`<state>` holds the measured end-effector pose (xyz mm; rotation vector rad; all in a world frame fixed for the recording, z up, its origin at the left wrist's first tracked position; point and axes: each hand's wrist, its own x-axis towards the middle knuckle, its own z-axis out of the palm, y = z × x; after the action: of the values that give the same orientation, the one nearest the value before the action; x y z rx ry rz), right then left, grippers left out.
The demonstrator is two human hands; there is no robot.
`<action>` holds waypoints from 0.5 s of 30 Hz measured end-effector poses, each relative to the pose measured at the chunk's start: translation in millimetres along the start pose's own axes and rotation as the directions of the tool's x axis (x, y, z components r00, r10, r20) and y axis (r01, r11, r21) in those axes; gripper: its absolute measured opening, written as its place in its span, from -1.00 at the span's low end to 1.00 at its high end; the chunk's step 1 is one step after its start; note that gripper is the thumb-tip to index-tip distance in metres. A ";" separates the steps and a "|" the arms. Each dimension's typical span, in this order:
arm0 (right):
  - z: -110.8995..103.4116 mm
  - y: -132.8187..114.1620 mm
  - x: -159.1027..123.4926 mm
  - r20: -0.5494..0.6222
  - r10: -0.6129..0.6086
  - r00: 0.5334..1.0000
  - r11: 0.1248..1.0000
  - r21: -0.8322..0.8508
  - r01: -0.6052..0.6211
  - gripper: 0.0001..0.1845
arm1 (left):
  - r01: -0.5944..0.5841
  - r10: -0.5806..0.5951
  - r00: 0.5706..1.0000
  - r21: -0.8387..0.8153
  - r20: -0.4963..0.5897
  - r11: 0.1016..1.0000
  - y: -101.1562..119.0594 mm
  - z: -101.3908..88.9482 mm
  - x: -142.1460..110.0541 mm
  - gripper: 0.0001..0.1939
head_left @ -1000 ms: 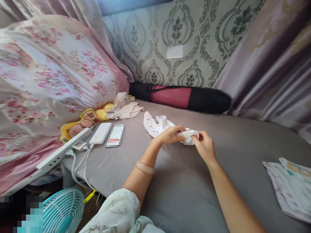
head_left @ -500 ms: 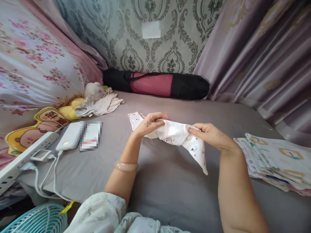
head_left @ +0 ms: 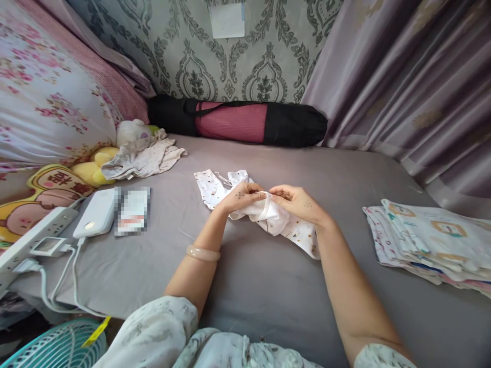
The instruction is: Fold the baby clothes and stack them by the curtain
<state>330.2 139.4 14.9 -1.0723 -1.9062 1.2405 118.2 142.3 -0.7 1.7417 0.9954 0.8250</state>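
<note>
White speckled fabric garment [head_left: 273,221] pinched by left hand [head_left: 235,199] and right hand [head_left: 297,205], folded patterned cloths [head_left: 429,240] stacked right of the garment, white rectangular power bank [head_left: 95,212] placed left.

One camera, worn on the person's head, looks forward and down. The left hand [head_left: 240,198] and the right hand [head_left: 299,203] appear quite near, about the centre of the frame. The grey sheet [head_left: 268,301] is seen from above, and the patterned wall [head_left: 264,76], farther away, stands at the upper middle.
</note>
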 end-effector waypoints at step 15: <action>-15.4 21.4 1.2 -0.236 0.083 0.968 0.995 -0.037 -0.095 -0.61 | 0.104 -0.087 0.987 0.127 -0.136 0.986 -1.3 -60.6 -31.9 -0.73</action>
<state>348.6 152.0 0.8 -1.2821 -1.7325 1.0672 51.8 137.9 15.3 1.7547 1.2368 0.8344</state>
